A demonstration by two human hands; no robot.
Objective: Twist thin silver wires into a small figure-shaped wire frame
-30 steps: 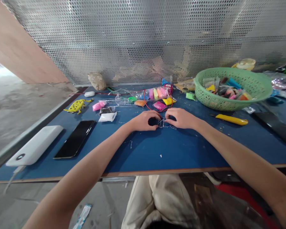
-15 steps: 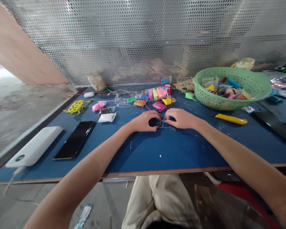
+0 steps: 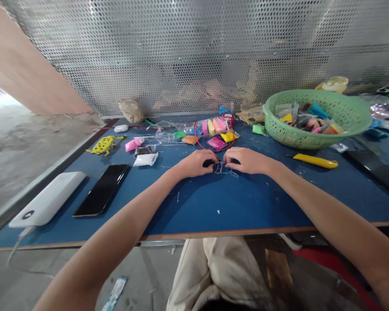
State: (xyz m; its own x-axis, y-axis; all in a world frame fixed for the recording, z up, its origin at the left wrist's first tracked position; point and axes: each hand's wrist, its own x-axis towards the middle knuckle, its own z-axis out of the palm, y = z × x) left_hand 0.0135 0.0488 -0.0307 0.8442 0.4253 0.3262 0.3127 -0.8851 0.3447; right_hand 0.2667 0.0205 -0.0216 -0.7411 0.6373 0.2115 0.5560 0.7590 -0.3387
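Resting on the blue surface (image 3: 194, 207), a thin wire framework (image 3: 219, 167) is touched by the half-curled left hand (image 3: 197, 163) and right hand (image 3: 248, 160), any firm pinch being unclear, with crossed strands already shaped and a looped end seemingly left unworked.

Bare blue tabletop (image 3: 210, 203) nearest the person, green basket (image 3: 311, 140) blocking far right

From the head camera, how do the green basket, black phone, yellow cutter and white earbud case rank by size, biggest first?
1. Green basket
2. Black phone
3. Yellow cutter
4. White earbud case
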